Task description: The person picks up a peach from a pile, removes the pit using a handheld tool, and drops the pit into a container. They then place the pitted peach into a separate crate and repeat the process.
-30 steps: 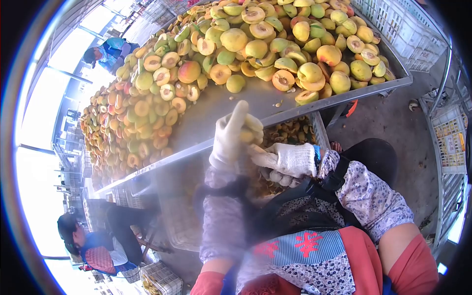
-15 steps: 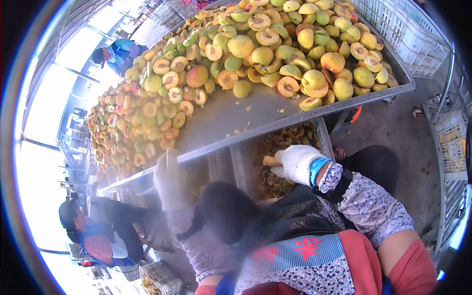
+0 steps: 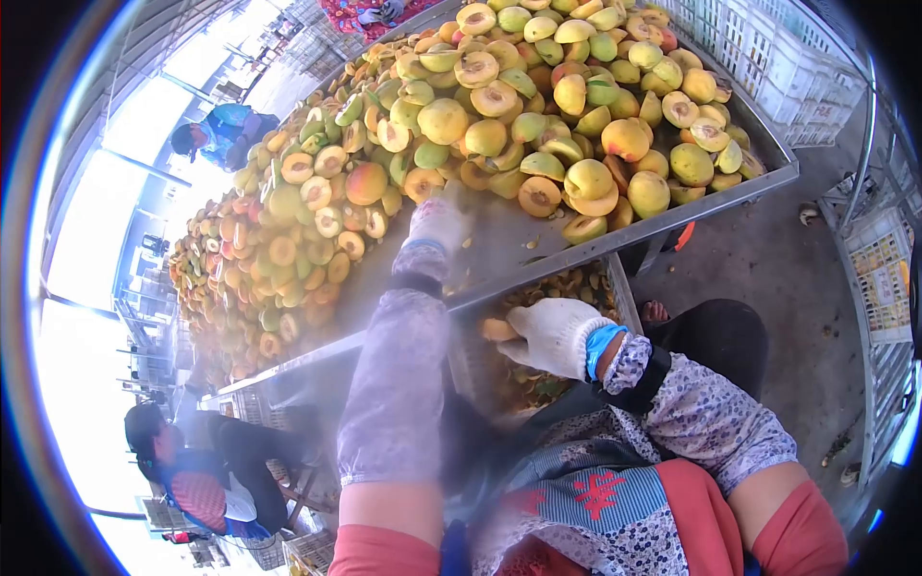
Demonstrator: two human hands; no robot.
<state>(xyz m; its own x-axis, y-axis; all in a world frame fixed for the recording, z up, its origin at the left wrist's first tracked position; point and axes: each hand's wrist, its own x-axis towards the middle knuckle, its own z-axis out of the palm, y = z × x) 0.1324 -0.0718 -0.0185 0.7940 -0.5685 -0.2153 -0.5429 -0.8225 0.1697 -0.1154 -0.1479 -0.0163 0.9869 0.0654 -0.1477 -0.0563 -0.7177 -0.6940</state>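
My left hand (image 3: 438, 227), in a pale knit glove, reaches over the metal table (image 3: 523, 221) to the near edge of a big heap of halved peaches (image 3: 480, 101). Its fingertips are right at a cut peach half (image 3: 423, 182), hazy and blurred. My right hand (image 3: 557, 336), also in a white glove, is closed around a small tan-orange piece (image 3: 497, 329); I cannot tell what it is. Below that hand sits a crate (image 3: 626, 288) with peach scraps (image 3: 547, 384) in it, under the table's front rim. A few loose pits or seeds lie on the metal.
A person in blue (image 3: 226, 134) is at the far left of the heap, and another person (image 3: 192, 470) sits at lower left. A person in red patterned cloth (image 3: 370, 14) is at the far end. White crates (image 3: 778, 67) are stacked at right, with another crate (image 3: 882, 278) nearer.
My left hand has moved from the table's front edge forward and right to the heap. My right hand has shifted slightly left and down, still gripping the tan-orange piece.
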